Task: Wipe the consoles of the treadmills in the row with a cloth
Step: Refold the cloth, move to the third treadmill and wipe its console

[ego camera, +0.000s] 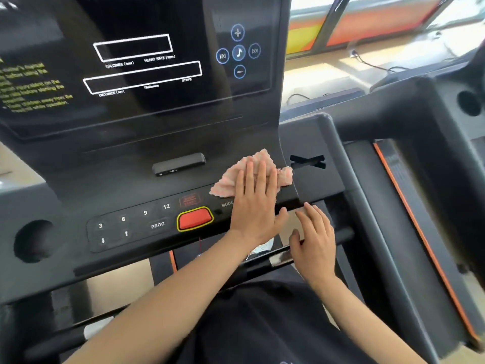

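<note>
A black treadmill console [147,164] fills the view, with a dark screen [136,64] above and a button strip with a red stop key [194,218] below. A pink cloth [231,179] lies on the console's right part, just right of the button strip. My left hand [256,200] presses flat on the cloth, fingers stretched out and together. My right hand [315,241] rests lower right, thumb and fingers curled over the black front handlebar [343,236] with its metal sensor plate.
A round cup recess [32,240] sits at the console's left end. To the right runs the neighbouring treadmill [420,206] with an orange stripe and its own dark console frame. Behind are windows and a wooden floor with cables.
</note>
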The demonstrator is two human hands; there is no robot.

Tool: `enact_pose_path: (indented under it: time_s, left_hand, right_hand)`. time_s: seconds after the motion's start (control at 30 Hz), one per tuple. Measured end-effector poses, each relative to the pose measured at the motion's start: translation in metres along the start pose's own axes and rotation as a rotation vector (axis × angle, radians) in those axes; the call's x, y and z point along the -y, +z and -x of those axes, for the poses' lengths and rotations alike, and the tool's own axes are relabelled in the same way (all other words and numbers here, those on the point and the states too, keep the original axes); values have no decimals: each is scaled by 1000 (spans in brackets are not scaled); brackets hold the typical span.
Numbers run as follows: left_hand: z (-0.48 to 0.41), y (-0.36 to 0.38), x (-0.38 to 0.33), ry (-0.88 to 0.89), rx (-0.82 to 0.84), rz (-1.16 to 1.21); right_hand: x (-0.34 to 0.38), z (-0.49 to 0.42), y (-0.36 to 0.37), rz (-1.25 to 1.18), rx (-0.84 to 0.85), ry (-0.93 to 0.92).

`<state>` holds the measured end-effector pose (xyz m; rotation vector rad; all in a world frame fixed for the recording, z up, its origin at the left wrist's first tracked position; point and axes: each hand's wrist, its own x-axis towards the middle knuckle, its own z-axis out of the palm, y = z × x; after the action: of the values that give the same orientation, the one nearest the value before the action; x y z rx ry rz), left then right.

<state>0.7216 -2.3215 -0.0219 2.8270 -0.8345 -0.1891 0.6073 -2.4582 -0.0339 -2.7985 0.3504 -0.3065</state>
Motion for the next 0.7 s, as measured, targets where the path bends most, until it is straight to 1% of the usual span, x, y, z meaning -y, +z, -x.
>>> enact_pose_path:
  time_s: [0.13, 0.23, 0.37, 0.43, 0.5, 0.57, 0.63, 0.7]
  left_hand:
    - [-15, 2, -12, 101, 30, -18]
    - [-16, 5, -10, 240, 33, -17]
    - [-7, 4, 5, 438, -24, 26]
    - [4, -2, 14, 458, -101, 89]
    - [24, -9, 24, 375, -233, 206]
    - [50, -13, 42, 236, -382, 288]
    - [80, -14, 64, 82, -474, 272]
    - [109, -15, 89, -68, -520, 206]
  right_hand:
    - [-9, -2, -9, -23, -87, 58]
    - [-9, -9, -15, -67, -137, 71]
    - [0, -25, -18, -158, -201, 22]
    - [5, -34, -17, -205, -202, -38]
    - [8, -47, -16, -231, -166, -132]
    - [10, -62, -17, -158, -86, -292]
    - [7, -80, -16, -20, 70, -498]
    - [1, -99, -13, 130, 259, -658]
